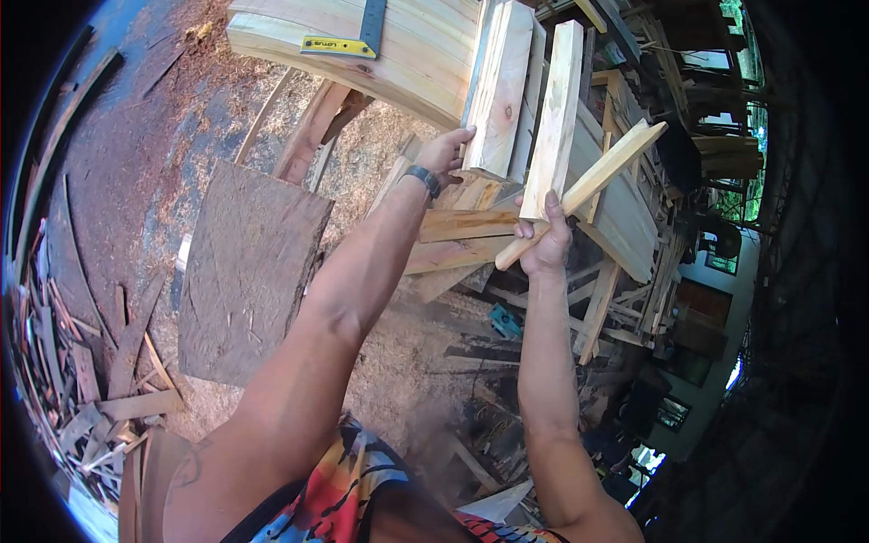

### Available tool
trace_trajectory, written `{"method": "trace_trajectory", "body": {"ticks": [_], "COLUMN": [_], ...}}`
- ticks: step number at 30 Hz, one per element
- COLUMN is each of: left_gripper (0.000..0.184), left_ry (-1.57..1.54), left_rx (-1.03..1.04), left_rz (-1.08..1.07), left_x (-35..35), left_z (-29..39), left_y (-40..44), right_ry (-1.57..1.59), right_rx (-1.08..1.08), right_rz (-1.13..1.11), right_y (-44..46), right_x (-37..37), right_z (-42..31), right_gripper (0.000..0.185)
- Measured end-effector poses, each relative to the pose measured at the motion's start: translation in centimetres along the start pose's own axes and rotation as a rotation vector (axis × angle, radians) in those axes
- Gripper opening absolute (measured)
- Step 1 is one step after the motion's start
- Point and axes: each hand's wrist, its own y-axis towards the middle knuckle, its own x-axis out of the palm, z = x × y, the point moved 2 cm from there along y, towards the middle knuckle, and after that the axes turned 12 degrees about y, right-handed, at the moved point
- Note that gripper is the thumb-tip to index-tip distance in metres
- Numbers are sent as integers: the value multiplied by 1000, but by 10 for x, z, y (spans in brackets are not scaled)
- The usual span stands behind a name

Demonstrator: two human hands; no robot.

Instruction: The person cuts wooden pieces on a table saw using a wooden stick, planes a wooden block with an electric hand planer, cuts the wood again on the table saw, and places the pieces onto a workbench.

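Note:
My left hand [445, 157], with a dark watch on its wrist, touches the near end of a stack of pale planks [501, 100], its fingers apart. Further right, my right hand [549, 237] is closed round the near end of a squared wooden beam [554, 118] and a thinner stick [612, 168] that crosses it at a slant. The stick's lower end sticks out to the left of the hand. On the wide pale boards [416, 45] at the top lies a try square [340, 46] with a yellow handle and a dark blade.
A rough brown board [251, 271] lies at the left of the sawdust-covered ground. Scrap wood [86, 362] is heaped at the far left. A teal power tool [505, 320] sits below my right hand. Wooden frames [602, 308] and more timber stand at the right.

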Motion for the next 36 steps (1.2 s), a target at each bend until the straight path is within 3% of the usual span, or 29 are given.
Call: {"method": "trace_trajectory", "body": {"ticks": [5, 11, 17, 19, 22, 28, 31, 33, 34, 35, 36], "left_gripper": [82, 90, 83, 82, 81, 86, 88, 89, 91, 97, 97], "left_ry": [-8, 188, 125, 176, 208, 154, -25, 201, 315, 430, 466], "left_rx": [-6, 38, 127, 89, 104, 94, 149, 178, 186, 178, 177], "left_rz": [-14, 133, 127, 182, 200, 87, -158, -35, 84, 204, 192], "left_x": [0, 10, -7, -5, -15, -21, -35, -35, -20, -5, -2], "left_z": [0, -1, -22, -1, 14, 34, 39, 40, 49, 57, 58], "left_y": [-2, 5, 47, 14, -5, -29, -20, -23, -38, -53, -54], "right_ry": [41, 39, -132, -218, -659, -1155, -1090, -961, -899, -693, -489], "right_rx": [-9, -27, -119, -149, -444, -175, -206, -202, -340, -300, -265], "right_rz": [14, 40, 57, 87, 104, 381, 301, 267, 299, 252, 202], "right_y": [-4, -7, -7, -5, 9, 46, 39, 42, 41, 55, 66], "right_x": [1, 2, 8, 16, 36, 109, 116, 96, 84, 62, 40], "right_z": [-3, -3, -12, -18, -19, 14, 25, 30, 26, 34, 42], "right_gripper": [45, 42, 37, 33, 42, 82, 91, 95, 79, 73, 67]}}
